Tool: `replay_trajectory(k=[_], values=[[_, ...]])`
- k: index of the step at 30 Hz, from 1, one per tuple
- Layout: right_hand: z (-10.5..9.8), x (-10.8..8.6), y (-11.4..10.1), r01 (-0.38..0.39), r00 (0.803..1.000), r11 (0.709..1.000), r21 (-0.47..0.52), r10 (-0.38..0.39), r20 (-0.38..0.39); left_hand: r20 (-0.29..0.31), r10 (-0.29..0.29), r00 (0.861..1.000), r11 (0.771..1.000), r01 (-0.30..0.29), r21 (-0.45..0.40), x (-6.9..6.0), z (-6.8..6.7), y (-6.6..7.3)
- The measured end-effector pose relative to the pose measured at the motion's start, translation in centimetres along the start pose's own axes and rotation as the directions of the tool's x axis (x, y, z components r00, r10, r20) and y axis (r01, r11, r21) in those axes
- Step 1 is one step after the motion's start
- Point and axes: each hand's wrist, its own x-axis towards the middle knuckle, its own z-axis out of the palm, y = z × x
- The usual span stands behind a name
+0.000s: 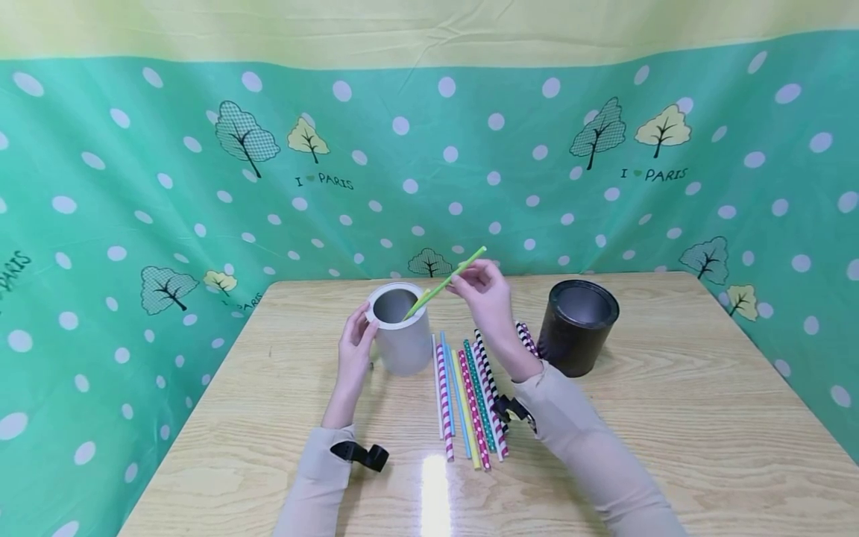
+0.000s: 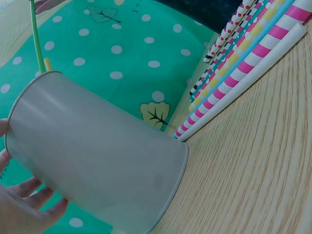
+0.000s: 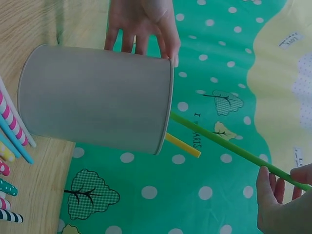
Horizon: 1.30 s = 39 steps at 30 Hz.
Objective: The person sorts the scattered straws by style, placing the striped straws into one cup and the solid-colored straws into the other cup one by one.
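Note:
My left hand [image 1: 354, 343] holds the rim and side of a grey-white canister [image 1: 406, 347], which stands upright. Between the fingertips and thumb of my right hand [image 1: 488, 302] is a green straw [image 1: 446, 282], slanting down with its lower end inside the canister's mouth. A yellow straw [image 3: 183, 145] leans out over the same rim in the right wrist view. In the left wrist view my left hand [image 2: 30, 207] has its fingers against the canister's wall [image 2: 97, 156]. The right wrist view has my right hand [image 3: 285, 200] at the green straw's upper end.
Several striped, dotted and plain straws [image 1: 463, 403] lie side by side on the wooden table [image 1: 241, 418], right of the canister. A black canister [image 1: 578, 328] stands farther right, with more straws [image 1: 526, 339] beside it. A green dotted cloth [image 1: 376, 171] hangs behind the table.

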Motion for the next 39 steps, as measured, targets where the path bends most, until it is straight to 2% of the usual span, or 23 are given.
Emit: replay_trajectory(k=[11,21,29,35,39], values=[[0.7,0.6,1.4,0.003,1.000,1.000,-0.012,-0.003,-0.018,0.005,-0.002,1.000,1.000,0.002,-0.007,0.0,0.0,0.0],[0.6,0.7,2.2,-0.010,1.000,0.998,-0.067,0.009,-0.018,0.004,-0.013,1.000,1.000,0.014,-0.013,0.0,-0.1,-0.1],[-0.3,0.3,2.6,-0.100,0.995,0.984,-0.148,0.098,-0.018,-0.007,-0.015,1.000,1.000,0.015,0.014,0.1,-0.1,-0.1],[-1.4,-0.1,3.3,-0.151,0.986,0.964,-0.218,0.164,0.041,-0.009,-0.011,1.000,1.000,0.011,0.009,0.1,-0.1,-0.1],[-2.2,-0.2,3.8,-0.161,0.977,0.939,-0.305,0.195,0.085,-0.009,-0.012,1.000,1.000,0.012,0.010,0.1,0.0,0.0]])
